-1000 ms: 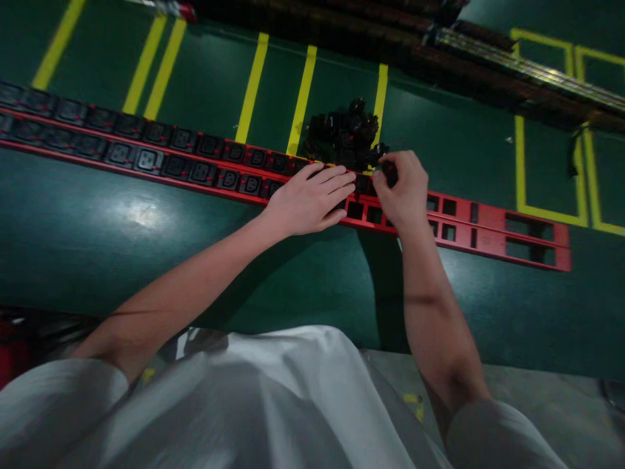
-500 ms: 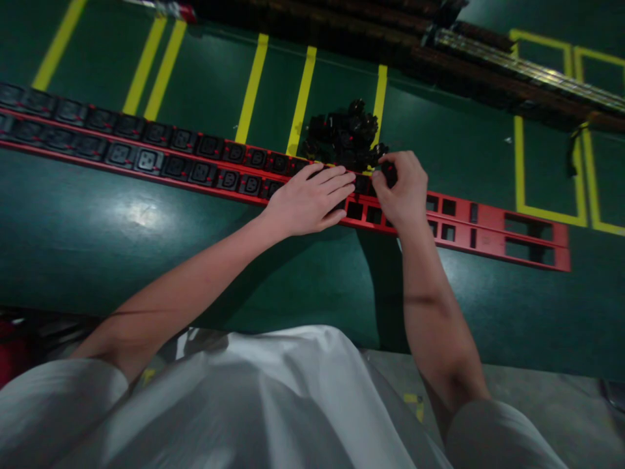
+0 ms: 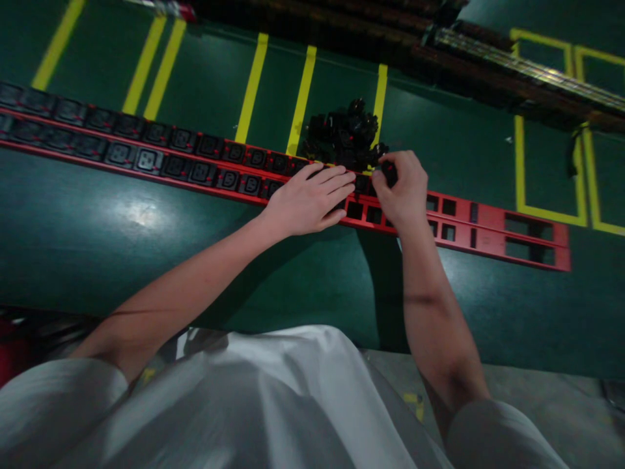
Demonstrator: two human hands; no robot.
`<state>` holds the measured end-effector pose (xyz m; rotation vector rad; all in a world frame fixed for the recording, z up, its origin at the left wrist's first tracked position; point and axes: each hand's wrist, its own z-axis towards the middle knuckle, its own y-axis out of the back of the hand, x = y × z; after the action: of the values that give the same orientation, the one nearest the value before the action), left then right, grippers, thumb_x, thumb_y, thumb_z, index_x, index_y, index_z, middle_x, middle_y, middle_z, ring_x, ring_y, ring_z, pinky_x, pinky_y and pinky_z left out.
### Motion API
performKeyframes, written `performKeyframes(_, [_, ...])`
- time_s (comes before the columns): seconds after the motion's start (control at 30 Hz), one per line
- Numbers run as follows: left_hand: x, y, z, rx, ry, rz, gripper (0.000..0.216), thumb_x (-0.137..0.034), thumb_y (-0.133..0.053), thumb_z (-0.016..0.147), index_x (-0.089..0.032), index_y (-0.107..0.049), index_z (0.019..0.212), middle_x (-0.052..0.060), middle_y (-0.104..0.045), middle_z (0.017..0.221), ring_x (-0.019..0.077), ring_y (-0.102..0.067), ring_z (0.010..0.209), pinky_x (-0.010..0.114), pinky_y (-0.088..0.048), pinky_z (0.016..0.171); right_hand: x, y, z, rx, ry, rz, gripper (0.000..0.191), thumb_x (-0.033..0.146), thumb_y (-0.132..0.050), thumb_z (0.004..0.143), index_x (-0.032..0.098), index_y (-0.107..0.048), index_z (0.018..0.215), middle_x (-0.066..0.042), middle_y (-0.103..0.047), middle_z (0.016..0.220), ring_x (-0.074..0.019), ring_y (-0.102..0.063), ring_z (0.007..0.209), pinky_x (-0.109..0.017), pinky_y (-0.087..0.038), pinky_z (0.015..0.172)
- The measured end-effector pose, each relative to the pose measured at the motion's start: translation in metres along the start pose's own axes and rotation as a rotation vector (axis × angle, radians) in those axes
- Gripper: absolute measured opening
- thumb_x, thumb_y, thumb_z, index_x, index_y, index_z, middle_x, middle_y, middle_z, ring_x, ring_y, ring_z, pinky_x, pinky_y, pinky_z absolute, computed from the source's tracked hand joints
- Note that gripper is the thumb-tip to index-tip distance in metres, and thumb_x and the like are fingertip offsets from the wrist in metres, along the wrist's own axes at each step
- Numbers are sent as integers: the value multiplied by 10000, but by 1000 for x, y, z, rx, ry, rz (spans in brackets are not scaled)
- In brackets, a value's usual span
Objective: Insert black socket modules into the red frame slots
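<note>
A long red metal strip (image 3: 493,228) lies across the table, with two rows of square cutouts. Black power sockets (image 3: 229,177) fill the cutouts to the left; those toward the right end show bare openings. My left hand (image 3: 312,198) lies flat over both rows, fingers stretched out toward the right. Just to its right, my right hand (image 3: 404,185) pinches a small black socket (image 3: 389,172) between thumb and fingers, above the strip's far edge. Behind the strip, close to both hands, sits a pile of loose black sockets (image 3: 344,133).
The green tabletop (image 3: 146,254) carries yellow tape lines (image 3: 252,88) that mark out areas. Dark rails with a shiny metal strip (image 3: 532,68) run along the back. A short black piece (image 3: 572,153) lies at the right by a taped rectangle.
</note>
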<state>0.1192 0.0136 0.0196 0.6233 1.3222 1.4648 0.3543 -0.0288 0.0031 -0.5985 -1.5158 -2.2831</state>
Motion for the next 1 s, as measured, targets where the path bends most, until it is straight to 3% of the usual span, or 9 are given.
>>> performKeyframes(0.43, [0,0,0,5,-7,50,500,-369,-395,1044,-134,-542,1460,103,-515,1552,277,-456,1453,497,-346,1182,1,1,0,9,-7,-15,135,296,-588,914,246,-612,1038,-111,-652,1103,-302,-601,1113,-523,-505,1013])
performKeyframes(0.6, [0,1,0,26,14,28,508,-341,-453,1010,-217,-508,1499,74,-508,1561,281,-450,1461,493,-325,1199,2,2,0,5,2,-6,132,315,-585,920,250,-614,1031,-111,-654,1104,-304,-608,1099,-530,-512,1007])
performKeyframes(1.0, [-2,3,0,23,13,-2,516,-276,-522,970,-177,-529,1476,109,-510,1554,293,-455,1455,510,-332,1192,4,2,0,18,-32,13,134,340,-590,926,258,-607,1030,-111,-641,1108,-313,-593,1135,-551,-499,1028])
